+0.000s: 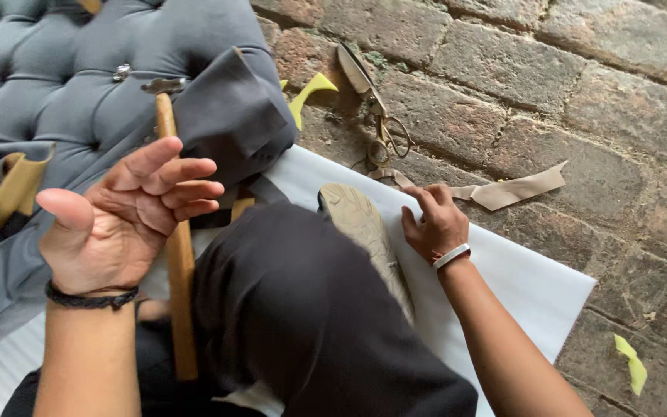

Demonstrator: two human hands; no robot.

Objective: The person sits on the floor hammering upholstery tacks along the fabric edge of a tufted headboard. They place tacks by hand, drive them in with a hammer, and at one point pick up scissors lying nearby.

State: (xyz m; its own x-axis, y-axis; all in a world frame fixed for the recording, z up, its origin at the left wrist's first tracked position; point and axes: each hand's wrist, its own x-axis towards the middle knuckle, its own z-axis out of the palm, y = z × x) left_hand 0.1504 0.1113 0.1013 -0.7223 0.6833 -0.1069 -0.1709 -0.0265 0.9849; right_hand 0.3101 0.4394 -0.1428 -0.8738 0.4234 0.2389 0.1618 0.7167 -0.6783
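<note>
Hammer (177, 255) beside open left hand (121, 220)

Long wooden-handled hammer (177, 255) partly hidden behind open left hand (121, 220), lower end lost behind black-trousered knee (303, 309). Grey tufted upholstered cushion (55, 77) cut off by top and left edges. Right hand's fingertips (414, 197) curled under, contact unclear.

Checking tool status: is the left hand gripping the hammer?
No: the left hand is open, palm up, above the wooden-handled hammer, not closed on it.
</note>
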